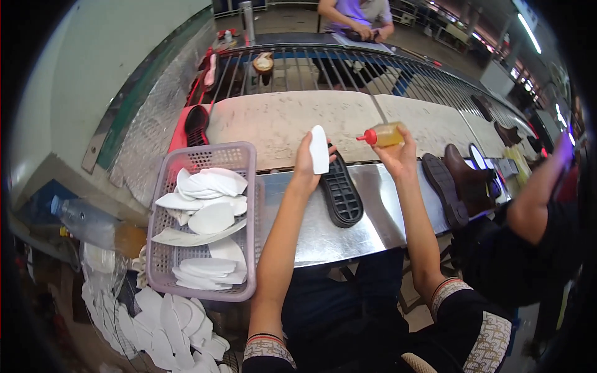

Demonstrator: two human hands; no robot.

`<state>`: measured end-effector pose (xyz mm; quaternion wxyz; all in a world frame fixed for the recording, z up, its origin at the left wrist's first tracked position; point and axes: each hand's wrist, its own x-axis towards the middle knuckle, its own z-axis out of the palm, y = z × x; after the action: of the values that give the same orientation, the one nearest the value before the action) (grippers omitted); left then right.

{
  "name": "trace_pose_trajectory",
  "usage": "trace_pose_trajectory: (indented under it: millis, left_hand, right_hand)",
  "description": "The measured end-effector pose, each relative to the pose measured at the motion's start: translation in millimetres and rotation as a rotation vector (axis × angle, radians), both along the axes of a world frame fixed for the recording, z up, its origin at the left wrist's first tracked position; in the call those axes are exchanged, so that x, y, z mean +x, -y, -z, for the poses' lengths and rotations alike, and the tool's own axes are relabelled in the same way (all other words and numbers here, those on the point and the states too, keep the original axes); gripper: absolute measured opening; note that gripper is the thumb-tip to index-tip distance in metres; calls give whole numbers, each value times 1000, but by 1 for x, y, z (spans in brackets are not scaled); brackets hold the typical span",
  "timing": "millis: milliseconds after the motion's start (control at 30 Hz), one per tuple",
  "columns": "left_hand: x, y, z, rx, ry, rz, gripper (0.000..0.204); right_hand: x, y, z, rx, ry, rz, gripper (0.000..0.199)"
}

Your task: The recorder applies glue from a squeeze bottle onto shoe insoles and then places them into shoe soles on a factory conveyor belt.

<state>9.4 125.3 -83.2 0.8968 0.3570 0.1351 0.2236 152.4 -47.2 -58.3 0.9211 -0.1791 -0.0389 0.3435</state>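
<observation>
A white insole [319, 149] is gripped by the left hand [305, 163] above the black sole [340, 193]; a glue bottle [385, 134] (red-capped) is clasped in the right hand [398, 152]; gluing seems due, needing the nozzle aimed.

Both forearms extended forward; left hand [306, 163] raised, fingers gripping; right hand [398, 152] clenched.

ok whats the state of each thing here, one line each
left hand: raised, gripping a white insole piece upright
right hand: holding a glue bottle sideways, red nozzle toward the piece
black sole: lying flat on the metal table, tread up
lilac basket: part full of white insoles
brown boot: standing on the table
</observation>
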Motion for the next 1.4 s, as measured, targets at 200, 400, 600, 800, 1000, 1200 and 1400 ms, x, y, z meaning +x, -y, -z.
trace_pose_trajectory:
  millis: [200,400,600,800,1000,1200,1400]
  left_hand:
    - [-6,4,-9,-69,-36,27,41]
    - [-11,14,-25,-162,144,238,38]
    - [-13,20,-25,-246,106,313,39]
    - [-19,26,-24,-296,120,377,38]
    - [-20,41,-28,-329,86,435,39]
    - [-15,53,-33,-339,143,603,45]
    - [-24,59,-47,-358,127,671,51]
  right_hand:
    - [-41,-40,-31,-60,486,21,52]
    - [-54,-29,-28,-142,791,-36,53]
    - [-39,-21,-27,-83,901,-152,60]
    - [-31,-16,-19,64,986,-284,65]
    - [-14,-9,-12,286,1005,-375,66]
    - [13,8,-8,379,972,-392,63]
    - [28,22,-5,137,851,-41,63]
